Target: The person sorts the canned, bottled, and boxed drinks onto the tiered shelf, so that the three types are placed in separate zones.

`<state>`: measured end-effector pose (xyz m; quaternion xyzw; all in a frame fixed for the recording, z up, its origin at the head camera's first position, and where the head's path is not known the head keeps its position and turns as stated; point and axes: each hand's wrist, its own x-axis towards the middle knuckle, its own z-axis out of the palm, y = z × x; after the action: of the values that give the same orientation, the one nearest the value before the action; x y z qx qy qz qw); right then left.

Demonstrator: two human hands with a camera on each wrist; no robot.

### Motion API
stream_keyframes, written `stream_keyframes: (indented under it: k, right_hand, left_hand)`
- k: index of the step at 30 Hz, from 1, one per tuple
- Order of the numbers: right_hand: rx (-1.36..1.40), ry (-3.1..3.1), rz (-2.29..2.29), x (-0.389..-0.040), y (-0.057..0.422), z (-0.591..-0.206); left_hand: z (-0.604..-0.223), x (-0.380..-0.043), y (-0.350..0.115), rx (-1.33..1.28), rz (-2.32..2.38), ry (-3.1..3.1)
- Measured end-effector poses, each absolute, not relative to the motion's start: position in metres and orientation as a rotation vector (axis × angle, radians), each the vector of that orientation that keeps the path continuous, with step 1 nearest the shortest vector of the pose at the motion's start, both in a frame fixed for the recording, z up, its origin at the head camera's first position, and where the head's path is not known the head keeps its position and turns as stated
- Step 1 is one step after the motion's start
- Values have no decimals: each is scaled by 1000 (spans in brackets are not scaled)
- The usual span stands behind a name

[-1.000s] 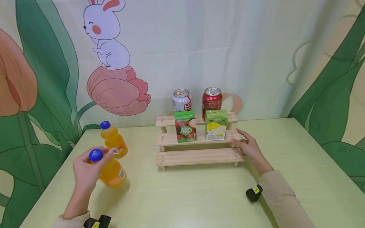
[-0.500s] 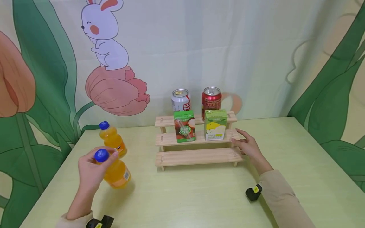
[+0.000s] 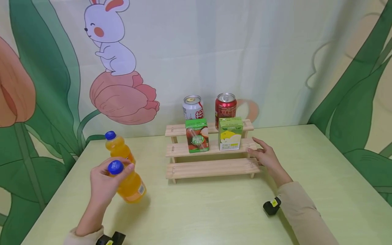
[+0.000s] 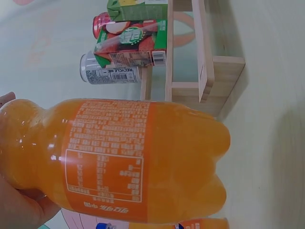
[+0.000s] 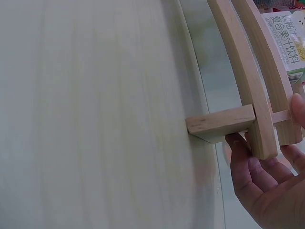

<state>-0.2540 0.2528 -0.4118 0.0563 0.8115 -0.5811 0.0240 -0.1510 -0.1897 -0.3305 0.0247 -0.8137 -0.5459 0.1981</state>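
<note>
My left hand (image 3: 105, 182) grips a bottle of orange drink (image 3: 131, 187) near its neck, just below the blue cap. The bottle leans, its base toward the right, and its shadow falls on the table beneath. In the left wrist view the orange label (image 4: 107, 157) with pale print faces the camera. A second orange drink bottle (image 3: 117, 146) stands behind, partly hidden by the hand. My right hand (image 3: 269, 160) holds the right end of a three-tier wooden display rack (image 3: 211, 169), thumb (image 5: 298, 109) on the middle shelf and fingers curled beneath.
On the rack's middle tier stand a red-and-green juice box (image 3: 197, 136) and a green-and-yellow juice box (image 3: 230, 134). Behind them, a white can (image 3: 193, 107) and a red can (image 3: 226, 107) stand on the top tier. A printed curtain (image 3: 171, 51) hangs behind the table (image 3: 199, 211).
My left hand has carried the bottle to the right, closer to the rack, and now overlaps more of the standing bottle. The right hand keeps its place on the rack.
</note>
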Motion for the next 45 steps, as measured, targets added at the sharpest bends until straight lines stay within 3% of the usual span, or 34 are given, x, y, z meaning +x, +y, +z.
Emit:
stream_keyframes:
  k: [45]
  right_hand:
    - [140,2493,-1837,-252,253,-410]
  left_hand:
    - [-331,-158,-148,-366,-1515,-2294]
